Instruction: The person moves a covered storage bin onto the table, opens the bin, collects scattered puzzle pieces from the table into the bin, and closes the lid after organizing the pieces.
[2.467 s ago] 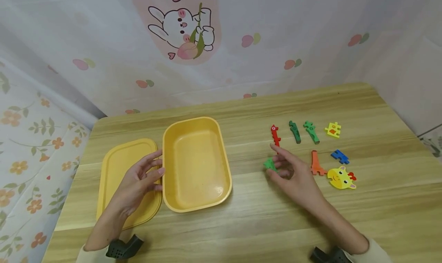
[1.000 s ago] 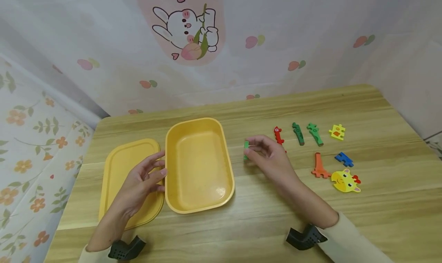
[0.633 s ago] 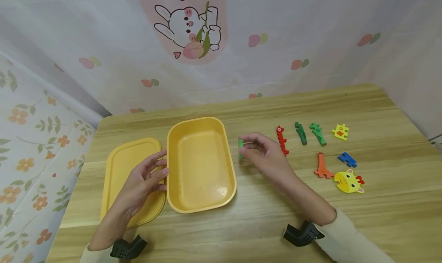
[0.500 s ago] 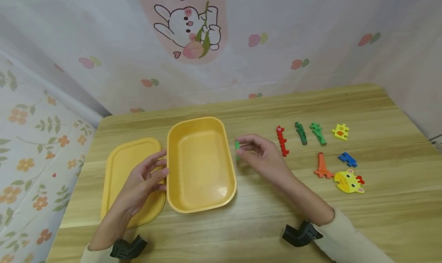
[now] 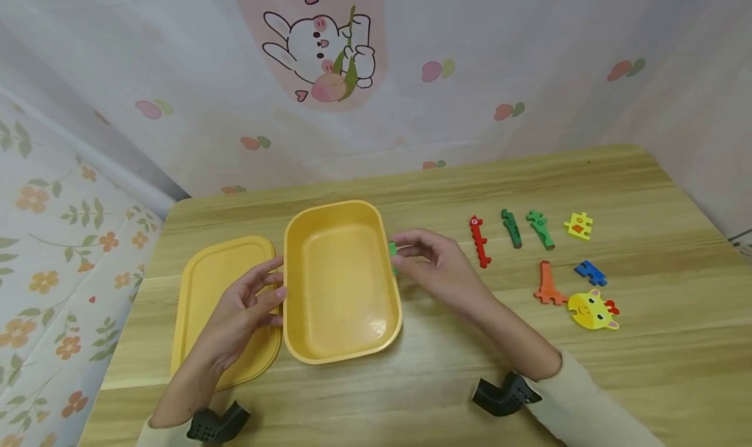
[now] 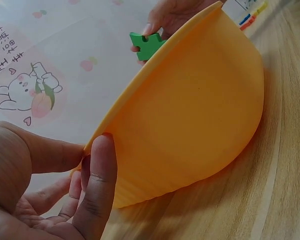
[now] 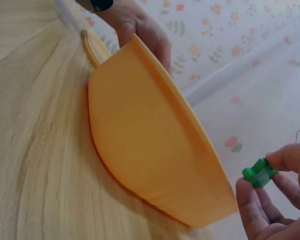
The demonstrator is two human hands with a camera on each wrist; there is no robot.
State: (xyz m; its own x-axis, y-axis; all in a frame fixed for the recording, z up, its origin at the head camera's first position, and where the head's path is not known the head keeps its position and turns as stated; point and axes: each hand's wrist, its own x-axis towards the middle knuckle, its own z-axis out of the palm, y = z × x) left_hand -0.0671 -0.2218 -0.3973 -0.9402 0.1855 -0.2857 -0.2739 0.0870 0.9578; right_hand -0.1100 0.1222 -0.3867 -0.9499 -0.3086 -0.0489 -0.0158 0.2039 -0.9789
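Observation:
A yellow plastic box point(image 5: 343, 290) stands on the table, its inside bare. My left hand point(image 5: 243, 313) rests against its left side, thumb tip at the rim and relaxed fingers spread along the outside. In the left wrist view the thumb lies against the outer wall. My right hand point(image 5: 437, 267) pinches a green puzzle piece point(image 5: 393, 256) between thumb and fingers, right at the box's right rim. From the right wrist, the green piece point(image 7: 260, 173) shows just outside the box wall, held up near rim height, apart from the wall.
Right of the box lie a red piece point(image 5: 480, 241), a dark green piece point(image 5: 511, 228), a lighter green piece point(image 5: 540, 230), a yellow piece point(image 5: 578, 226), an orange piece point(image 5: 548, 284), a blue piece point(image 5: 590, 273) and a giraffe-head piece point(image 5: 590, 310). A yellow lid point(image 5: 205, 271) lies left.
My right hand has picked up the green piece from the table and carried it left to the box's right rim. My left hand has stayed against the box.

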